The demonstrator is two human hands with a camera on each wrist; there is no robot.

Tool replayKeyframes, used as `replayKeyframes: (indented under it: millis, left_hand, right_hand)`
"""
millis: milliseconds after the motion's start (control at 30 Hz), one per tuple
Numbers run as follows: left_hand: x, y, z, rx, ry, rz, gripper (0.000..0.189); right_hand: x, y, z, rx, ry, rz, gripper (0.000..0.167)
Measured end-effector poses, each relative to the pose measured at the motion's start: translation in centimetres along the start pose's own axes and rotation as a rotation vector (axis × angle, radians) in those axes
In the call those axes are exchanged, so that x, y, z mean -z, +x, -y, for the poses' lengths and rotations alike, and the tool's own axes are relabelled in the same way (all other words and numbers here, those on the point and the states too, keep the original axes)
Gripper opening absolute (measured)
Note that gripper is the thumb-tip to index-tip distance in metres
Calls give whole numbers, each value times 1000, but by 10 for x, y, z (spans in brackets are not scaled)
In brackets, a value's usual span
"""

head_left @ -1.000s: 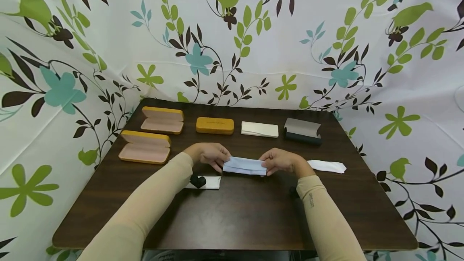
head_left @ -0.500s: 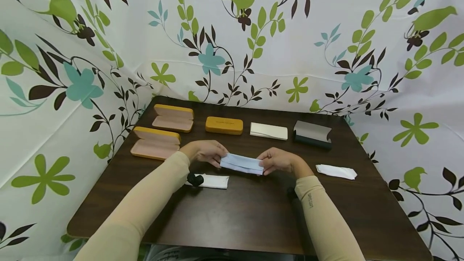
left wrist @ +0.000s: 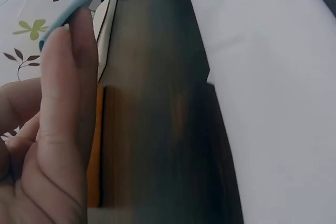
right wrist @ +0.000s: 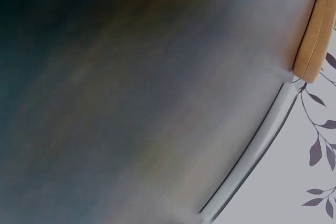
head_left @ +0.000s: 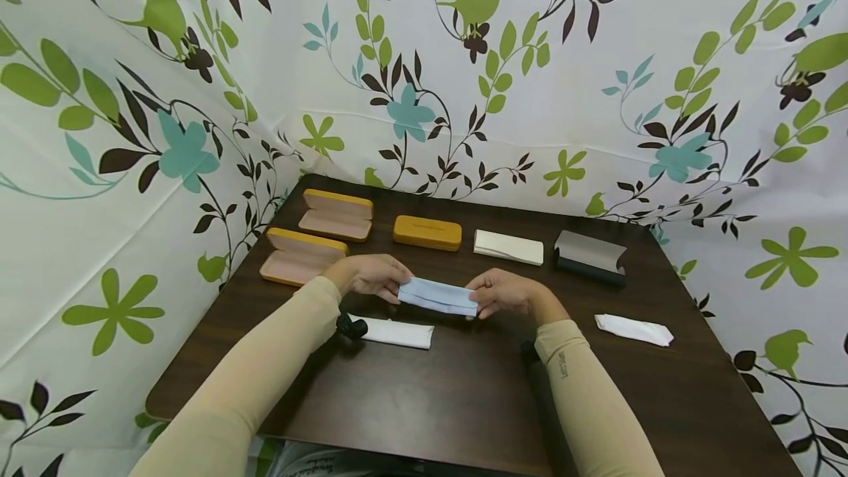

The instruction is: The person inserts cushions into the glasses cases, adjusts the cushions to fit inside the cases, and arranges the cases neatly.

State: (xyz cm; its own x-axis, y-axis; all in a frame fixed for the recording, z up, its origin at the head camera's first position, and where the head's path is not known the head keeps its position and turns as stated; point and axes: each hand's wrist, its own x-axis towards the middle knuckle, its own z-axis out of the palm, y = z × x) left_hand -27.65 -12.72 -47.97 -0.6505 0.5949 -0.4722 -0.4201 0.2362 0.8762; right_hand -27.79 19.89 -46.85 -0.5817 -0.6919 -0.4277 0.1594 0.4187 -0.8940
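A light blue folded cloth [head_left: 438, 296] is stretched between both hands over the middle of the table. My left hand [head_left: 376, 276] pinches its left end; in the left wrist view the fingers [left wrist: 58, 87] grip the blue edge. At the opposite end, my right hand [head_left: 500, 291] pinches the cloth between thumb and fingers. Below the left forearm lies a white folded cloth [head_left: 397, 333], which fills the right side of the left wrist view. The right hand is out of its own wrist view.
Two open yellow glasses cases [head_left: 336, 216] with pink linings stand at the left. Along the back are a closed yellow case [head_left: 427, 232], a cream flat case [head_left: 508, 246] and an open dark case [head_left: 591, 256]. Another white folded cloth [head_left: 634, 330] lies at the right.
The head view has turned left, so the table and its objects sit farther right in the picture. Both hands keep hold of the blue cloth, with little other movement.
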Motion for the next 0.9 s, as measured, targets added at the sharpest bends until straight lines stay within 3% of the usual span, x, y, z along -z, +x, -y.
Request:
replayKeyframes:
  millis: [433, 700, 900]
  left_hand:
    - [12, -16, -2, -9, -35, -107, 38]
    - [23, -32, 0, -13, 4, -155, 41]
    - [29, -39, 8, -6, -16, -138, 40]
  right_hand:
    - [-5, 16, 14, 30, 45, -16, 30]
    - [-12, 29, 19, 62, 66, -44, 34]
    - [-21, 39, 26, 65, 53, -30, 40]
